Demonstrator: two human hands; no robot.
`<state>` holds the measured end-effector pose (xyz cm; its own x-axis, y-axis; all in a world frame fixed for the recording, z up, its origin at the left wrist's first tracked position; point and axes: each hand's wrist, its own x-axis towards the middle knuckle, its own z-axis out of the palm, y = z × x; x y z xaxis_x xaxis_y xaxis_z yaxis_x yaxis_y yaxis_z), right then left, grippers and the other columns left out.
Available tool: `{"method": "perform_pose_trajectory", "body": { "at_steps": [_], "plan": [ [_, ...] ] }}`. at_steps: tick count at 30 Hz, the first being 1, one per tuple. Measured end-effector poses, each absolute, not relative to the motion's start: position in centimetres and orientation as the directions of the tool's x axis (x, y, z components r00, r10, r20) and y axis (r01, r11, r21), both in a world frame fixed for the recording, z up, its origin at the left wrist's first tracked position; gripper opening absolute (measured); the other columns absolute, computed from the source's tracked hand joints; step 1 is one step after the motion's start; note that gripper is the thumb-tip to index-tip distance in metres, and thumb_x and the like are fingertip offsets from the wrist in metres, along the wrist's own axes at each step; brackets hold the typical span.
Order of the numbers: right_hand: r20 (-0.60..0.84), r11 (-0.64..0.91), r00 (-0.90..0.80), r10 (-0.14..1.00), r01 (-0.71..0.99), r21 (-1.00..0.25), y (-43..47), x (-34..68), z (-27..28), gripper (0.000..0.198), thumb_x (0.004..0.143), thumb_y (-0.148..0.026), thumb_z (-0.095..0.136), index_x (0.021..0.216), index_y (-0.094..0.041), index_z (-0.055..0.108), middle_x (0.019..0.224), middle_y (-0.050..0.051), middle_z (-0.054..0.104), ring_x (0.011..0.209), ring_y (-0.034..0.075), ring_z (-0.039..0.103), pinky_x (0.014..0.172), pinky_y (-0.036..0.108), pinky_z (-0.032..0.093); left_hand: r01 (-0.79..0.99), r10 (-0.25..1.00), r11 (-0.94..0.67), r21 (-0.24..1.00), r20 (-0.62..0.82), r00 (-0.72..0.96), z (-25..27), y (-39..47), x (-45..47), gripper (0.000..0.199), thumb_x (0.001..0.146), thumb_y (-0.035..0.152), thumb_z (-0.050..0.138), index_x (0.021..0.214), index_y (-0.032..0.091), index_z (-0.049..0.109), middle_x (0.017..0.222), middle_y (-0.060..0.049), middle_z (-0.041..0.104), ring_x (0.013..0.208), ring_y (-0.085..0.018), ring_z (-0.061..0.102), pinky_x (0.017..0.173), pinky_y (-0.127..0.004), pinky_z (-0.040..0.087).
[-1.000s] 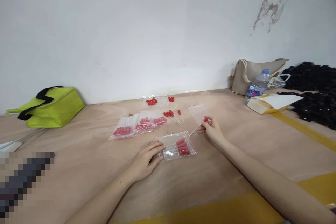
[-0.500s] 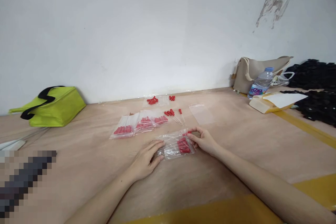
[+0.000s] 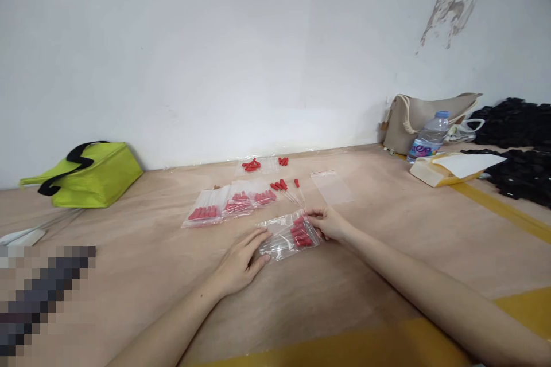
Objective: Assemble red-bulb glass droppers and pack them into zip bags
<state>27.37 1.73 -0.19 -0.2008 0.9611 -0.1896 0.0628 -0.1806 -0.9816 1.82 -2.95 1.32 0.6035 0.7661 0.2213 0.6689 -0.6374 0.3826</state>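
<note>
A clear zip bag [image 3: 282, 239] lies flat on the table between my hands, with several red-bulbed droppers [image 3: 301, 235] inside, bulbs toward its right end. My left hand [image 3: 243, 261] holds the bag's left end, fingers on top and thumb at the near corner. At the right end, my right hand [image 3: 325, 223] pinches the bag's edge near the topmost bulb; its fingertips are partly hidden. Just beyond the bag lie several loose droppers [image 3: 279, 185], one [image 3: 297, 183] apart from the others. Filled bags of droppers [image 3: 204, 212] lie to the left.
An empty clear bag [image 3: 332, 186] lies farther right. Red bulbs [image 3: 251, 165] rest near the wall. A lime-green bag [image 3: 97, 178] stands at left. A water bottle [image 3: 429, 137], a beige bag [image 3: 400, 126], an open yellow-and-white packet [image 3: 447, 169] and black items [image 3: 516, 172] are at right.
The dropper at my right fingers has slid into the bag beside the others. My right hand has shifted slightly along the bag's right edge; my left hand stays in place.
</note>
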Motion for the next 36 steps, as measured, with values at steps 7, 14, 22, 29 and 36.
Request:
{"method": "perform_pose_trajectory", "body": {
  "at_steps": [7, 14, 22, 29, 36],
  "plan": [
    [-0.141, -0.141, 0.008, 0.99, 0.059, -0.988, 2.3, 26.3, -1.5, 0.02, 0.06, -0.026, 0.067, 0.068, -0.018, 0.051, 0.05, -0.002, 0.059, 0.038, 0.011, 0.052, 0.032, 0.019, 0.038, 0.657, 0.745, -0.662, 0.361, 0.217, 0.631, 1.3, -2.8, 1.8, 0.041, 0.085, 0.032, 0.043, 0.126, 0.025, 0.04, 0.13, -0.005, 0.043, 0.122, -0.022, 0.034, 0.101, -0.042, 0.03],
    [-0.295, -0.288, -0.074, 0.953, 0.087, -0.954, 2.4, 27.8, -0.1, 0.02, 0.072, -0.035, 0.054, 0.082, -0.017, 0.052, 0.052, -0.005, 0.058, 0.022, 0.003, 0.032, 0.023, 0.016, 0.016, 0.659, 0.743, -0.665, 0.351, 0.222, 0.632, 1.2, -2.7, 1.8, 0.039, 0.086, 0.033, 0.043, 0.124, 0.025, 0.043, 0.13, -0.004, 0.043, 0.122, -0.021, 0.035, 0.101, -0.042, 0.031],
    [-0.175, -0.209, -0.288, 0.941, -0.092, -0.973, 1.2, 26.9, 0.0, 0.027, 0.059, -0.036, 0.069, 0.072, -0.014, 0.061, 0.063, 0.001, 0.066, 0.056, 0.012, 0.06, 0.055, 0.023, 0.049, 0.658, 0.757, -0.644, 0.39, 0.206, 0.62, 1.3, -2.9, 1.8, 0.041, 0.085, 0.033, 0.043, 0.125, 0.026, 0.04, 0.136, -0.004, 0.034, 0.123, -0.022, 0.033, 0.1, -0.041, 0.031],
    [-0.129, -0.243, -0.334, 0.934, -0.327, -0.913, 0.1, 27.5, 1.1, 0.018, 0.072, -0.03, 0.06, 0.081, -0.014, 0.059, 0.072, 0.005, 0.066, 0.059, 0.015, 0.062, 0.059, 0.031, 0.052, 0.614, 0.838, -0.543, 0.573, 0.321, 0.442, 1.1, -3.0, 1.8, 0.041, 0.083, 0.033, 0.048, 0.122, 0.023, 0.039, 0.113, -0.008, 0.049, 0.101, -0.02, 0.05, 0.088, -0.037, 0.041],
    [-0.05, -0.201, -0.307, 0.95, -0.484, -0.852, 0.1, 27.2, 1.3, 0.018, 0.078, -0.026, 0.052, 0.091, -0.015, 0.058, 0.082, 0.007, 0.066, 0.075, 0.016, 0.064, 0.076, 0.035, 0.05, 0.164, 0.856, -0.144, 0.976, 0.04, 0.516, 1.2, -4.3, 3.3, 0.064, 0.085, 0.041, 0.043, 0.136, 0.028, 0.007, 0.097, -0.005, 0.058, 0.077, -0.014, 0.06, 0.072, -0.032, 0.049]
  ]
}}
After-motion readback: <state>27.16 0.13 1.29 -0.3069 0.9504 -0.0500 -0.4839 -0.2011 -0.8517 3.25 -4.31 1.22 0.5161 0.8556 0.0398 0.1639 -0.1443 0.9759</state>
